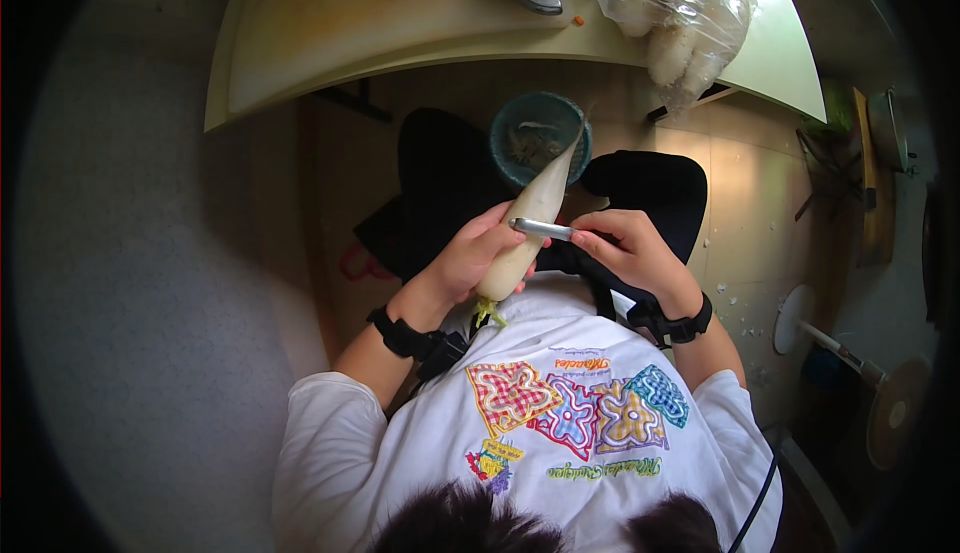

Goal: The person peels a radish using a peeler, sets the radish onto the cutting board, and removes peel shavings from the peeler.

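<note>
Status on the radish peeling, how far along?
Done: some peel scraps lie in the green bowl. In hand: left hand holds the white radish over it; right hand lays the metal peeler across it. Left: more radishes sit in the plastic bag on the table.

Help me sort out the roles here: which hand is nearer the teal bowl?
Left. The left hand grips the white radish just below the teal bowl; the right hand sits farther off, beside it.
</note>
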{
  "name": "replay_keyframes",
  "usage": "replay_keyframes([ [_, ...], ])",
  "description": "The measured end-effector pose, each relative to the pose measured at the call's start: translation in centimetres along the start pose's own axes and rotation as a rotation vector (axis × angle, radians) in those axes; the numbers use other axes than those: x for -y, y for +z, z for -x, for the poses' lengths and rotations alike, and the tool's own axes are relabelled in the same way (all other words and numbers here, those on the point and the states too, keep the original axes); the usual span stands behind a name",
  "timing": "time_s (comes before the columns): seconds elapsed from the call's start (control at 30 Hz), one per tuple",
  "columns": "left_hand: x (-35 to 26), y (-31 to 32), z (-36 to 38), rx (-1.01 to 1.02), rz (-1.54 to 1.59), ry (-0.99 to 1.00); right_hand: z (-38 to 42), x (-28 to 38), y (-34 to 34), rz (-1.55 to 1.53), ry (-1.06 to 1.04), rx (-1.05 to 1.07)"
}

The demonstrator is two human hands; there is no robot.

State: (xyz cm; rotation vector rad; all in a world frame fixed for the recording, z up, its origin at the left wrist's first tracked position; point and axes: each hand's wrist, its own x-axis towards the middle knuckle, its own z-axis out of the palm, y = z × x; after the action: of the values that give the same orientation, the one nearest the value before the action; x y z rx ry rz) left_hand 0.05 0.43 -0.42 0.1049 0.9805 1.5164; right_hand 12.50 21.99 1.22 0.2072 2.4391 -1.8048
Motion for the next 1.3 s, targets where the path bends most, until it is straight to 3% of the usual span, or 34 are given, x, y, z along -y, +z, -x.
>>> replay_keyframes([
  [0.2, -0.1, 0.0, 0.1, -0.003, 0.045, 0.008, -0.2, 0.2, 0.1, 0.069, -0.040, -0.048],
  [0.4, -0.5, 0.0, 0.7, 0.026, 0.018, -0.013, -0.3, 0.3, -1.0, 0.057, 0.095, -0.242],
  [0.47, -0.4, 0.0, 0.6, 0.051, 0.045, 0.012, 0.1, -0.6, -1.0, 0.026, 0.039, -0.283],
  [0.87, -0.2, -0.2, 0.0, 0.017, 0.012, 0.013, 0.1, 0.2, 0.1, -0.157, 0.044, -0.183],
  [0.93, -0.2, -0.1, 0.0, 0.012, -0.005, -0.009, -0.5, 1.0, -0.2, -0.079, 0.049, -0.153],
  [1.03, -0.3, 0.4, 0.0, 0.015, -0.021, -0.038, -1.7, 0.9, 0.7, -0.303, -0.022, -0.171],
  [1.13, -0.4, 0.6, 0.0, 0.033, -0.014, -0.047, -2.4, 1.8, 0.3, -0.157, -0.005, -0.096],
  [1.3, -0.8, 0.7, 0.2, 0.036, -0.032, -0.068, -3.0, 1.3, -0.1, -0.165, -0.009, -0.108],
])
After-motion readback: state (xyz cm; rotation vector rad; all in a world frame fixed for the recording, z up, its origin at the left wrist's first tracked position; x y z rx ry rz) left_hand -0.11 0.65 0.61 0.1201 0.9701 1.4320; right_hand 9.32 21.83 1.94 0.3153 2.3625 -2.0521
